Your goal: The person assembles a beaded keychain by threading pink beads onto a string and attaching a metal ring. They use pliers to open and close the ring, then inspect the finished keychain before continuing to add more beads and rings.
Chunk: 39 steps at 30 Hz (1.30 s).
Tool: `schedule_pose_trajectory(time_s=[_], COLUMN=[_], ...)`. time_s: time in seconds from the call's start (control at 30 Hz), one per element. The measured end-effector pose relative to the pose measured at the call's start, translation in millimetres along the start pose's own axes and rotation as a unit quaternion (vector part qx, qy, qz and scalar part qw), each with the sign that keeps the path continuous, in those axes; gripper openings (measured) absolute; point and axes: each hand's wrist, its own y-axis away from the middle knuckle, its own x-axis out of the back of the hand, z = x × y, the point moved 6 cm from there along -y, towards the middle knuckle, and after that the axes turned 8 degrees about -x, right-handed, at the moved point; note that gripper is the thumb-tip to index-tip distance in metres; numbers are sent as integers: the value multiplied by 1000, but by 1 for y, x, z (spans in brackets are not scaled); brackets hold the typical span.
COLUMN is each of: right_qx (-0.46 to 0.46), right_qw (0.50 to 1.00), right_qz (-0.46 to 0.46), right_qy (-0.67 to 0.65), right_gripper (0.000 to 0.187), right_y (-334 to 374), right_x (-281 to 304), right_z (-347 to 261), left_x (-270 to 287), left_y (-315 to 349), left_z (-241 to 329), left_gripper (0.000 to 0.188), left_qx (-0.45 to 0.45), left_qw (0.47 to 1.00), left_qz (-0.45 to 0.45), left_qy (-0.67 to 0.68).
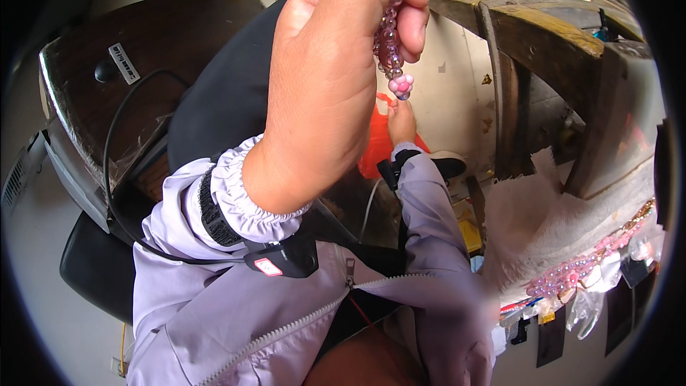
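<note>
The bead strand [388, 46] in the left hand [325, 71] looks glossy and translucent. Below the grip, the red bag [377, 144] looks like thin plastic; behind it, the sleeve [239, 196] is matt, wrinkled cloth; to its right, the wooden frame [550, 28] looks rough.

And here's the jacket [214, 336], pale lilac all over, its light-toothed zip [286, 325] parting beneath a grey metal pull [350, 271]! Above the left hand [321, 78], a gathered elastic cuff [261, 207], then a fuzzy black strap [214, 207] carrying a black box [293, 261] with a pink-edged white label [268, 266], a dark cable [108, 164] trailing off it. Across to the right sleeve [429, 196], same lilac, another black band [406, 159] beside the wrist!
</note>
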Motion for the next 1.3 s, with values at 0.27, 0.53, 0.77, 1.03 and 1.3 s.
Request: schedule_pose_trajectory(time_s=[0.27, 0.53, 0.77, 1.03, 1.3], right_qx=[-22, 31, -32, -281, -274], right_qw=[998, 987, 995, 868, 819], right_qz=[-35, -40, 9, 221, 276], right_qy=[53, 150, -97, -345, -422], right_gripper=[13, 14, 7, 12, 16], right_y=[-6, -12, -17, -24, -56], right_x=[-15, -21, -5, 81, 88], right_z=[2, -7, 3, 142, 239], left_x=[1, 2, 9, 18, 15], left_y=[1, 0, 1, 3, 0], left_z=[-4, -1, -2, -4, -5], left_gripper=[19, 20, 20, 21, 22], left_qx=[-7, -14, -20, -27, -34], left_qw=[1000, 1000, 999, 998, 992], left_qz=[2, -5, -15, -23, -88], left_qy=[3, 7, 25, 43, 81])
